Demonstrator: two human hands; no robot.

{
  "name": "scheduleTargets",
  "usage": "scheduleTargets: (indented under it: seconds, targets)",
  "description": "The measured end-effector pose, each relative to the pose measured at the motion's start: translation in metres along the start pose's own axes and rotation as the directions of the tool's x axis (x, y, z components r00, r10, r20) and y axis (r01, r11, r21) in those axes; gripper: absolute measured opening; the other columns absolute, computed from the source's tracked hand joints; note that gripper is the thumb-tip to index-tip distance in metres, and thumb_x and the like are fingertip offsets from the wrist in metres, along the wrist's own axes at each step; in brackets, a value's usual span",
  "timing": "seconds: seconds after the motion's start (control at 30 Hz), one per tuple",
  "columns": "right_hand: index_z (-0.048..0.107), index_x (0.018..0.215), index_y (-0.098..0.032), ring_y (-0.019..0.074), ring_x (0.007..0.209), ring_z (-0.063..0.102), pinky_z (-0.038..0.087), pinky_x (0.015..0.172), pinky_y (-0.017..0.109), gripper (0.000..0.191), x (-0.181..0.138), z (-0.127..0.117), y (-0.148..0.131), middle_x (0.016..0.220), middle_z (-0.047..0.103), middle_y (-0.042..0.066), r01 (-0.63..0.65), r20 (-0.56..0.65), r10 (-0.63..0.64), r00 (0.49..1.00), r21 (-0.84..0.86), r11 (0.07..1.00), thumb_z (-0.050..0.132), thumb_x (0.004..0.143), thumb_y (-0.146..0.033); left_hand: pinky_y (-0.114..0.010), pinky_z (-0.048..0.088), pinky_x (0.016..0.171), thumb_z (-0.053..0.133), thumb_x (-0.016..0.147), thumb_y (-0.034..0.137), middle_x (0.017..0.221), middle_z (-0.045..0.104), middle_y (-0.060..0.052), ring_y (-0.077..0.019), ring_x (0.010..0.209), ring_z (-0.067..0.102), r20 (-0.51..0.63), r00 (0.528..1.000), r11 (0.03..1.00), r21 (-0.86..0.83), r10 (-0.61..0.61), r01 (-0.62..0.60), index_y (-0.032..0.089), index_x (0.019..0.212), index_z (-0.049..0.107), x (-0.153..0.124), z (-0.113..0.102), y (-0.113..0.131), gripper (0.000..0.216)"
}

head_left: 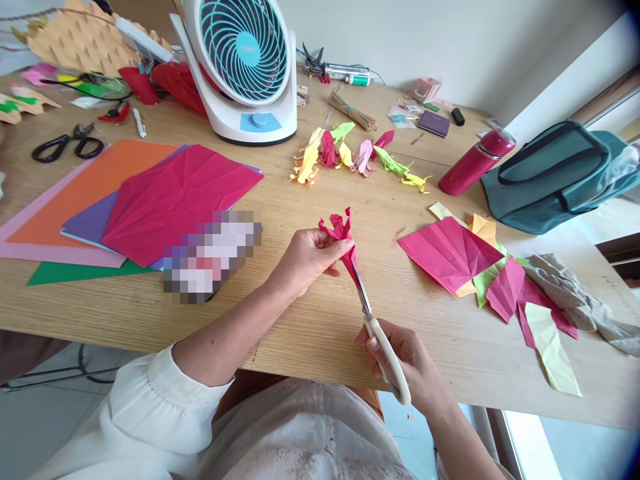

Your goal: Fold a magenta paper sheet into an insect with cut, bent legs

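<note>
Folded crimson paper (341,230) above counter (300,333), pinched in left hand (317,257); curled tips point away from body, narrow tail toward right hand (400,353). Right hand grips pale-handled scissors (371,325), blades at tail. Best, probably: pinch near cut, fingertips clear of blades, short snips, layers aligned. Counts: one piece in left hand, one scissors in right. Beyond hands: roughly nine paper figures (329,150), overlapping, exact number unclear; one fan (247,50). Beyond right hand: one flask (475,163), one bag (550,177). Far left of left hand: one black-handled scissors (79,132).
</note>
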State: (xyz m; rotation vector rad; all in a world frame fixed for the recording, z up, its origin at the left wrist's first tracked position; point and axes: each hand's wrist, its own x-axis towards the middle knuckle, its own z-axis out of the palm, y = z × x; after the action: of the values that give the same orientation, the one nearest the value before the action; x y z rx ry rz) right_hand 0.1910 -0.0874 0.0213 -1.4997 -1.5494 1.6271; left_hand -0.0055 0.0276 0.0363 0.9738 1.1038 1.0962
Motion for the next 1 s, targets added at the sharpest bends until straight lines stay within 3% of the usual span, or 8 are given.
scheduleTargets:
  seconds: [0.67,1.0]
  targets:
    - [0.058,0.079,-0.016,0.0089,0.052,0.041,0.033,0.049,0.023,0.051,0.0001,0.0030,-0.0034,0.062,0.044,-0.004,-0.002,0.014,0.001,1.000,0.101,0.995,0.056,0.090,-0.065,-0.019,0.048,0.043,0.077,0.067,0.037,0.057,0.061,0.002,-0.0062,0.046,0.049,-0.020,1.000,1.000,0.029,0.012,-0.011,0.012,0.070,0.068,0.0011,-0.0002,-0.0005,0.027]
    - [0.061,0.081,-0.016,0.0108,0.055,0.041,0.032,0.050,0.025,0.052,0.0005,0.0038,-0.0016,0.061,0.045,-0.003,0.002,0.002,-0.002,1.000,0.029,1.000,0.055,0.089,-0.068,-0.019,0.047,0.045,0.077,0.067,0.037,0.061,0.064,0.001,-0.0055,0.046,0.048,-0.022,1.000,1.000,0.030,-0.004,0.004,0.013,0.071,0.069,-0.0013,0.0011,0.0021,0.026]
